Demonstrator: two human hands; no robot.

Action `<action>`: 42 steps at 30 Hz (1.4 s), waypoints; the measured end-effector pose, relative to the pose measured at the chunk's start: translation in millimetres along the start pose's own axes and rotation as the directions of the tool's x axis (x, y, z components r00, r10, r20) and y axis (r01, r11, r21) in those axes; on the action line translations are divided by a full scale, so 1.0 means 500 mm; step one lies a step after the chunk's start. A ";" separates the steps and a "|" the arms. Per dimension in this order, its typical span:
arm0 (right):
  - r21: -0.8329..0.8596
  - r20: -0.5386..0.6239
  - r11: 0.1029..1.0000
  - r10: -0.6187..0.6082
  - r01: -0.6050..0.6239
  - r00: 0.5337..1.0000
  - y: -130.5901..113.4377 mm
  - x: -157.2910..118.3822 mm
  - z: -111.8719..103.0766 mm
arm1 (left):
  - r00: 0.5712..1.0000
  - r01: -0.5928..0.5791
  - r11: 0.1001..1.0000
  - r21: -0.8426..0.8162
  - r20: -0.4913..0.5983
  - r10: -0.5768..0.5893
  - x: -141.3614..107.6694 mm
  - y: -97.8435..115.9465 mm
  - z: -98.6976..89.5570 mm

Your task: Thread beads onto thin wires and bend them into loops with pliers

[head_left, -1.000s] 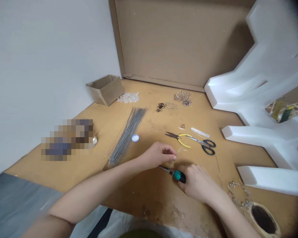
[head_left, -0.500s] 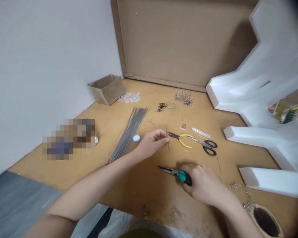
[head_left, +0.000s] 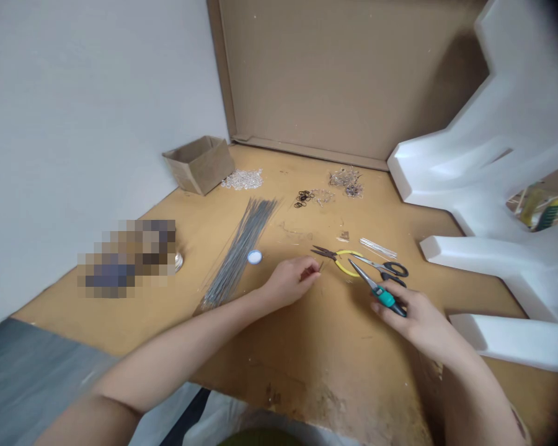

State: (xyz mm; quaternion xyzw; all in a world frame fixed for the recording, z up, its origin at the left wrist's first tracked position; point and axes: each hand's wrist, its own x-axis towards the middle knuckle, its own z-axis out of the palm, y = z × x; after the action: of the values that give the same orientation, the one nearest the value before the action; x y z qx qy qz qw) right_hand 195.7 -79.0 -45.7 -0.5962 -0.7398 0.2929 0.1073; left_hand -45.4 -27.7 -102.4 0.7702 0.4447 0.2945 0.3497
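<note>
My left hand [head_left: 291,280] is closed in a pinch over the middle of the table, a short thin wire [head_left: 321,267] poking out past its fingertips. My right hand [head_left: 418,316] grips needle-nose pliers [head_left: 384,296] by their green-and-black handles, jaws pointing up and left. Behind the pliers' tip lie yellow-handled pliers [head_left: 343,265] and black-handled scissors [head_left: 374,262], partly covered. Left of my left hand rests a bundle of long grey wires [head_left: 239,251], with a small round blue-rimmed white disc [head_left: 254,257] by it.
An open cardboard box [head_left: 199,167] stands at the back left, beside a pile of clear small pieces [head_left: 242,179]. Dark rings [head_left: 303,198] and tangled wire bits [head_left: 346,179] lie farther back. White foam pieces [head_left: 474,251] border the right side. Silvery sticks [head_left: 378,248] lie near the scissors.
My right hand has moved right and up with the needle-nose pliers, which now overlap the yellow pliers and scissors. My left hand has lowered slightly; less of its wire shows.
</note>
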 end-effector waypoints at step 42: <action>0.537 0.343 0.832 -0.066 -0.137 0.937 -0.020 0.026 0.035 | 0.837 0.496 0.542 -0.678 0.540 -0.090 -0.027 0.048 0.007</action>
State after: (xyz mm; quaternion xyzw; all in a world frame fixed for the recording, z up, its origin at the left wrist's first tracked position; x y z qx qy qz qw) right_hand 175.1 -73.0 -56.7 -0.4922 -0.6190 0.5964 0.1373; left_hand -36.9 -49.4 -87.0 0.4872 0.2993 0.2125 0.7924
